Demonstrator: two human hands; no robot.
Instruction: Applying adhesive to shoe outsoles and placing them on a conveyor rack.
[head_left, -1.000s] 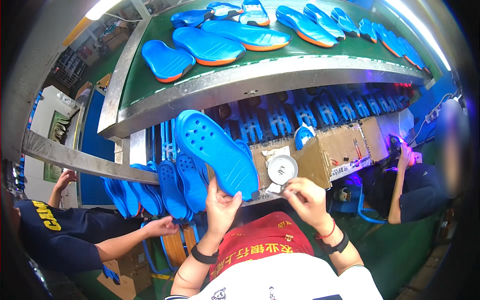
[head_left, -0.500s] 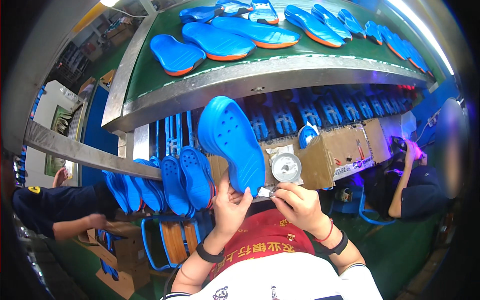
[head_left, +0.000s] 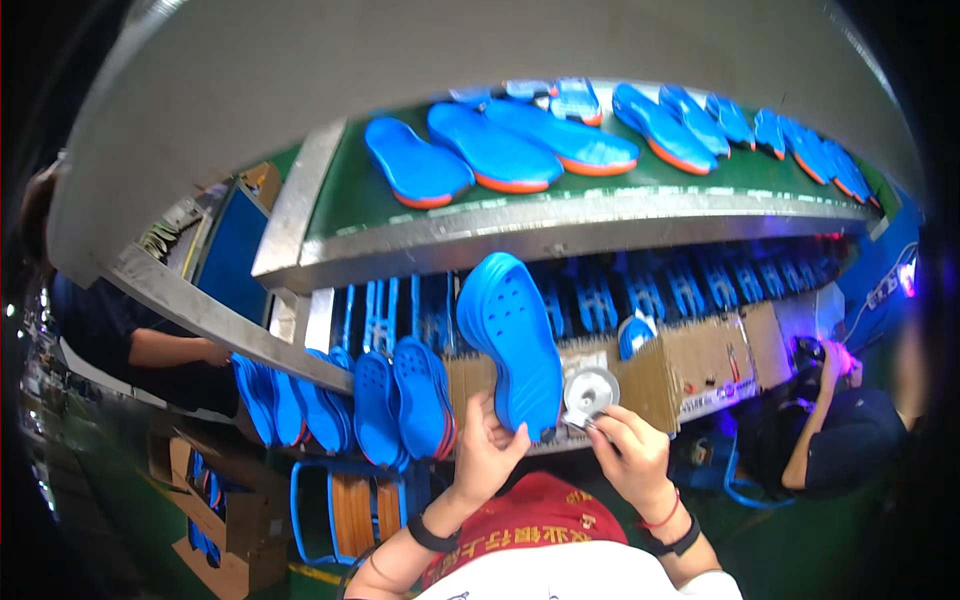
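Left hand [head_left: 488,452] grasps the blue sole [head_left: 512,335] by its lower end, thumb on the near face, fingers behind. Sole's upright, slightly tilted, holed end up, raised in front of the bench. Edge looks thick; can't tell if it's one piece or a nested stack.

Right hand [head_left: 636,455]: thumb and fingertips bunched at the near rim of the white dish [head_left: 604,380]. Can't tell if they're clenched on something small.

Clearances: sole's top end overlaps the lower edge of the metal rail [head_left: 640,217] in view; contact unclear. Narrow gap from sole to dish on the right. Wider gap on the left, to the row of standing soles [head_left: 425,400]. Slanted metal bar [head_left: 230,320] crosses over the far-left end of that row. Both hands are near the bench's front edge, red apron [head_left: 540,500] just below them. More room to the right of the right hand; co-worker [head_left: 850,430] sits well apart there.

Containers: dish has a darker spot mid-floor, too small to identify. To its right, cardboard [head_left: 640,385] with small red bits and a red tool [head_left: 732,362] lying on it. Lower left, open carton [head_left: 255,520] on the floor, blue pieces [head_left: 212,490] inside. Green belt [head_left: 345,205] above the rail carries more blue soles with orange edges.
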